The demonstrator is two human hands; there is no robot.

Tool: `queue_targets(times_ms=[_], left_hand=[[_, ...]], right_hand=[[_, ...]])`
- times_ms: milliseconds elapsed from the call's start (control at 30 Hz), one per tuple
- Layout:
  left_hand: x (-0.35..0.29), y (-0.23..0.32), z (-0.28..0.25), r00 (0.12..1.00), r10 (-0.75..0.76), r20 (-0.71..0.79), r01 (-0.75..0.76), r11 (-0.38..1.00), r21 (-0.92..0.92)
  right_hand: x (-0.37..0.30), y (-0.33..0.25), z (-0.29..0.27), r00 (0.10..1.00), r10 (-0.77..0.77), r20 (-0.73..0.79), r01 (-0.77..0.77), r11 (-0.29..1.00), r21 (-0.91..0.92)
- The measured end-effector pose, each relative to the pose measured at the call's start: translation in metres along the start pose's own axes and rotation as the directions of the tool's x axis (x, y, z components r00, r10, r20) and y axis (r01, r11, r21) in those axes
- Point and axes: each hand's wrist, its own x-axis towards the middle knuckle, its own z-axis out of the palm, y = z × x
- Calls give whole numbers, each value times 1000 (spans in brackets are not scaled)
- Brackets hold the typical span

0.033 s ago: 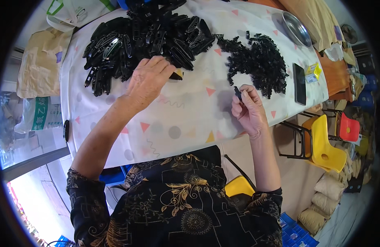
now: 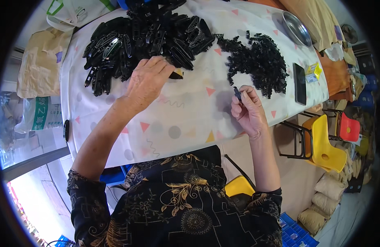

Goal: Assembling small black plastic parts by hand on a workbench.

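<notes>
My left hand [image 2: 148, 80] is closed, palm down, at the near edge of a heap of long, glossy black plastic parts [image 2: 103, 45]. From under its fingers sticks the pointed end of a black plastic part [image 2: 175, 75]; the rest of that part is hidden by the hand. Between thumb and fingers, my right hand [image 2: 251, 109] pinches a small black plastic piece [image 2: 237, 93]. It is held over the table, just in front of a second heap, made of small black plastic pieces [image 2: 264, 61].
A patterned white tablecloth [image 2: 177, 119] covers the table. At its right lie a black phone [image 2: 299, 84], a small yellow box [image 2: 313, 73] and a round metal dish [image 2: 297, 29]. A brown paper bag [image 2: 41, 61] stands left, a yellow chair [image 2: 325, 144] right.
</notes>
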Motion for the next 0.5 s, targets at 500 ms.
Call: queue_targets(times_ms=[500], left_hand=[[-24, 80, -26, 599, -285, 749, 502, -595, -628]], right_hand=[[-12, 28, 65, 971, -164, 173, 238, 659, -714]])
